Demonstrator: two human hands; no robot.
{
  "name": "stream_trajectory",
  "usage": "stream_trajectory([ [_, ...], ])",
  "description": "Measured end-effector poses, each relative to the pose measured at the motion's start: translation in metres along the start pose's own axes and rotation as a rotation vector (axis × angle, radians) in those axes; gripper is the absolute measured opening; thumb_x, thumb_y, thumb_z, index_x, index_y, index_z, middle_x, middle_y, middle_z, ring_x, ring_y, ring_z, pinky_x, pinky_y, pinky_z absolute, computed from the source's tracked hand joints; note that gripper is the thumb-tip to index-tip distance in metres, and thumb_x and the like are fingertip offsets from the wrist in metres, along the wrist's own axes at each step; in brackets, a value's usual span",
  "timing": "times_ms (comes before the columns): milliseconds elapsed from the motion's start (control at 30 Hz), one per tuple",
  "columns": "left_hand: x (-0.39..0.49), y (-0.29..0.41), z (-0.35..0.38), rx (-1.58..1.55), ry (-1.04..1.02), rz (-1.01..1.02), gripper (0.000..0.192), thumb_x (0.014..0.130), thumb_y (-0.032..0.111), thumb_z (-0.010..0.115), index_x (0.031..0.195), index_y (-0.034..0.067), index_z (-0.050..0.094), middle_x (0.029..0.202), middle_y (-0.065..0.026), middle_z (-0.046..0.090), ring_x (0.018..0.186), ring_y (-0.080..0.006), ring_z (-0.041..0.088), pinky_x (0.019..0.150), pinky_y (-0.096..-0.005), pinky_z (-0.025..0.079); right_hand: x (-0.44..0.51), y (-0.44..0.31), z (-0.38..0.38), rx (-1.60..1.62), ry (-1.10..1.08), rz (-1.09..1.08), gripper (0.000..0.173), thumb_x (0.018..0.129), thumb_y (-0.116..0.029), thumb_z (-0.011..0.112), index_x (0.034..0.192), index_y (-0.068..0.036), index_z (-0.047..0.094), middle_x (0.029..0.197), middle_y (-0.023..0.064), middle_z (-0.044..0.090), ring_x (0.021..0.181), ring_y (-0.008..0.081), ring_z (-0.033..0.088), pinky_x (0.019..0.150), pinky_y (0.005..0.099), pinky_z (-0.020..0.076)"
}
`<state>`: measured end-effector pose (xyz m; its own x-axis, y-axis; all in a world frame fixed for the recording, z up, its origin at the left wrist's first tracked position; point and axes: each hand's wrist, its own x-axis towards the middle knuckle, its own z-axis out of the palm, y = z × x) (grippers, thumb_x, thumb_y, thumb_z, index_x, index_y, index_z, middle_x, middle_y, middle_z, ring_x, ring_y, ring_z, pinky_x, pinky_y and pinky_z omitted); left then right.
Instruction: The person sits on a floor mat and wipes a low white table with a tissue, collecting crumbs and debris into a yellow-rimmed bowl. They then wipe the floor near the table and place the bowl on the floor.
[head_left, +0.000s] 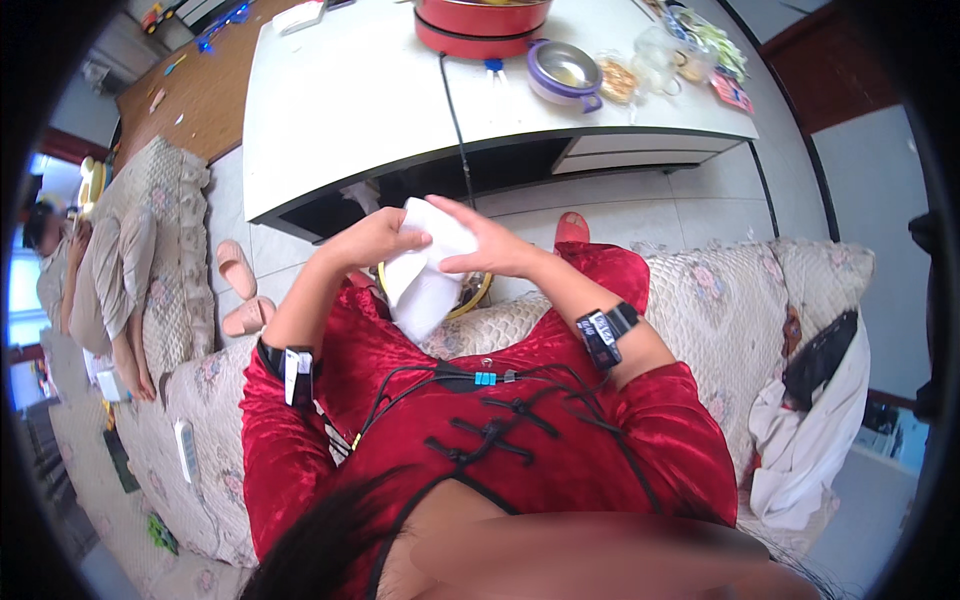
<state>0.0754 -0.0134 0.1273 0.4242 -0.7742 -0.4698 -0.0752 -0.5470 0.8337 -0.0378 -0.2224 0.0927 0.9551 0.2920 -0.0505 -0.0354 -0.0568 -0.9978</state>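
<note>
A white cloth or paper piece (431, 289) hangs in folds between my two hands, over my lap. My left hand (386, 238) pinches its upper left edge between thumb and fingers. Against its right side lies my right hand (487, 244), fingers spread and thumb apart; whether it grips the piece cannot be told. Behind the white piece, a round container with a yellow rim (480, 300) is partly hidden.
Ahead stands a white coffee table (337, 112) with a red electric pot (480, 34), a purple-rimmed metal bowl (566, 71) and bagged food. A black cord (456, 124) drops over its edge. Another person (105, 277) sits on the left sofa; pink slippers (244, 319) lie nearby.
</note>
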Motion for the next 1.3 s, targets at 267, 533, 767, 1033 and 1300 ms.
stream_trajectory([
  [267, 0.011, -0.015, 0.061, -0.802, 0.285, 0.124, 0.028, 0.096, 0.019, 0.060, 0.120, 0.006, 0.053, 0.099, -0.0037, 0.065, 0.085, -0.0103, 0.062, 0.080, -0.0255, 0.051, 0.007, 0.024, 0.002, 0.201, 0.512, 0.096, 0.030, 0.078, 0.010, 0.055, 0.102, 0.001, 0.072, 0.098, 0.0076, 0.070, 0.088, 0.0140, 0.065, 0.079, 0.0258, 0.0514],
  [533, 0.020, -0.073, 0.076, -0.608, 0.110, -0.045, 0.027, 0.095, 0.023, 0.062, 0.118, 0.010, 0.057, 0.103, -0.0022, 0.062, 0.092, -0.0124, 0.060, 0.082, -0.0271, 0.049, 0.006, 0.021, -0.144, -0.557, 1.156, -0.036, 0.022, 0.079, -0.018, 0.064, 0.092, -0.002, 0.073, 0.098, 0.0181, 0.069, 0.094, 0.0323, 0.066, 0.086, 0.0366, 0.0498],
  [767, 0.046, -0.108, 0.097, 0.047, 0.144, 0.000, 0.026, 0.091, 0.021, 0.066, 0.109, 0.002, 0.063, 0.093, -0.0105, 0.066, 0.086, -0.0195, 0.062, 0.080, -0.0314, 0.050, 0.086, -0.005, -0.153, -1.023, 0.787, 0.221, 0.060, 0.077, -0.058, 0.066, 0.093, 0.000, 0.072, 0.089, 0.0224, 0.070, 0.089, 0.0396, 0.067, 0.079, 0.0446, 0.0523],
  [1033, 0.048, -0.102, 0.079, -0.120, 0.222, 0.081, 0.031, 0.091, 0.024, 0.065, 0.112, 0.001, 0.063, 0.090, -0.0073, 0.066, 0.077, -0.0156, 0.062, 0.073, -0.0299, 0.051, 0.164, -0.012, -0.165, -1.126, 0.489, 0.581, 0.052, 0.070, -0.042, 0.068, 0.090, 0.005, 0.072, 0.089, 0.0253, 0.070, 0.085, 0.0370, 0.069, 0.078, 0.0424, 0.0538],
  [1300, 0.046, -0.092, 0.077, -0.084, 0.286, 0.138, 0.031, 0.090, 0.023, 0.065, 0.111, 0.000, 0.062, 0.090, -0.0095, 0.067, 0.074, -0.0164, 0.063, 0.069, -0.0306, 0.052, 0.103, -0.021, -0.162, -1.108, 0.436, 0.342, 0.043, 0.070, -0.033, 0.067, 0.091, 0.004, 0.071, 0.085, 0.0264, 0.068, 0.080, 0.0398, 0.067, 0.079, 0.0435, 0.0532],
])
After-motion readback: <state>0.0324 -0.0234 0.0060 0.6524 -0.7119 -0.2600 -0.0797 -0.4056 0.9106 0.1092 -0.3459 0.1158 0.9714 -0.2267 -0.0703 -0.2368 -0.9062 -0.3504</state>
